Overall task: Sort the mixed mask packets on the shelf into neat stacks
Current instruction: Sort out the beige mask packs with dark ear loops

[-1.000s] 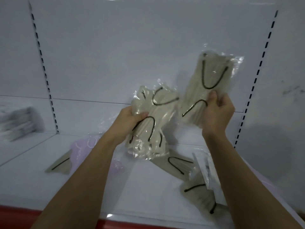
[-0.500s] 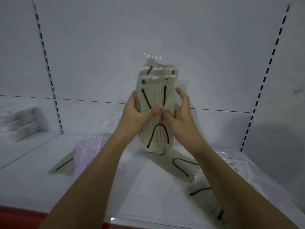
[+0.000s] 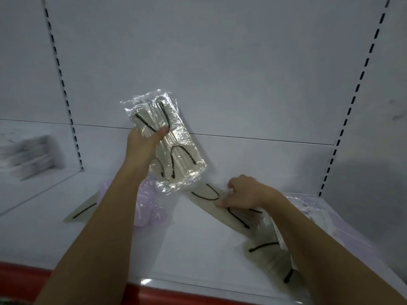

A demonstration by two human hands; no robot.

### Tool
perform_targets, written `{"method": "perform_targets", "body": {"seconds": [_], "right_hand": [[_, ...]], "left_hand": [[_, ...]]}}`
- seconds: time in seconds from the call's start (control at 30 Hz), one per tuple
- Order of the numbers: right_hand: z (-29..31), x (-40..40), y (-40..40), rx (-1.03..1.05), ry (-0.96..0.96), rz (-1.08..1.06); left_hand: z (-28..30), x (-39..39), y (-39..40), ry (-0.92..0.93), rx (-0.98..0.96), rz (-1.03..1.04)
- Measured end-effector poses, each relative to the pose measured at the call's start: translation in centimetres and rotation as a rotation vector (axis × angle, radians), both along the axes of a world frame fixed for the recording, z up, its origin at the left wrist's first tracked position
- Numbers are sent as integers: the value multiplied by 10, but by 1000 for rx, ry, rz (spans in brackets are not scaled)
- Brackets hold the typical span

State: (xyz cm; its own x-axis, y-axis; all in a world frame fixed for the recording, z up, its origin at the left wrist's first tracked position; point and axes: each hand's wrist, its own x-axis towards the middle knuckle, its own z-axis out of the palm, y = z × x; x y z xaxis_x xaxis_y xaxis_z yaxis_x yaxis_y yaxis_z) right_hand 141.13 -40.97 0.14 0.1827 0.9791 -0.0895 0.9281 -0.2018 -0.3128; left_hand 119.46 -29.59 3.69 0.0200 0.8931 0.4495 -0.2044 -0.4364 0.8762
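Up above the shelf (image 3: 198, 245), the left hand (image 3: 141, 146) grips a held stack (image 3: 169, 144) of beige packets; the right hand (image 3: 244, 192) lies fingers-down, half-curled, on a beige packet (image 3: 220, 208) flat on the shelf.

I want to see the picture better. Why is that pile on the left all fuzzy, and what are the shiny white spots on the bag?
Head view: the pile at the left edge is smeared, probably by camera motion and the wide lens; the spots are light glinting off the crinkled plastic of the packets held in the left hand; the light is dim and bluish, with a soft shadow on the wall to the right.
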Motion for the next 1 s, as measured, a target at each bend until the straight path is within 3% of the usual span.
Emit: {"method": "perform_targets", "body": {"seconds": [0.17, 0.33, 0.47, 0.53, 0.6, 0.73, 0.8, 0.87, 0.93, 1.0], "right_hand": [[8, 5, 9, 102, 240, 27], [35, 32, 1, 558, 1115, 32], [45, 25, -3, 792, 1357, 32], [42, 13, -4, 786, 1317, 70], [32, 0, 0, 778, 1149, 97], [22, -16, 5, 604, 1023, 251], [35, -12, -2, 650, 952, 90], [52, 4, -22, 710, 725, -110], [74, 16, -50, 497, 456, 25], [86, 9, -77, 93, 190, 229]], "left_hand": [[2, -1, 0, -71, 56, 123], [3, -1, 0, -162, 62, 175], [1, 17, -8, -35, 74, 85], [-1, 32, -21, 139, 56, -66], [-4, 46, -36, 276, 73, -260], [-8, 50, -42, 350, 131, -534], [-7, 42, -35, 310, 109, -516], [-9, 37, -28, 270, 79, -468], [-10, 38, -25, 280, 73, -460], [-12, 41, -26, 291, 96, -463]]}}
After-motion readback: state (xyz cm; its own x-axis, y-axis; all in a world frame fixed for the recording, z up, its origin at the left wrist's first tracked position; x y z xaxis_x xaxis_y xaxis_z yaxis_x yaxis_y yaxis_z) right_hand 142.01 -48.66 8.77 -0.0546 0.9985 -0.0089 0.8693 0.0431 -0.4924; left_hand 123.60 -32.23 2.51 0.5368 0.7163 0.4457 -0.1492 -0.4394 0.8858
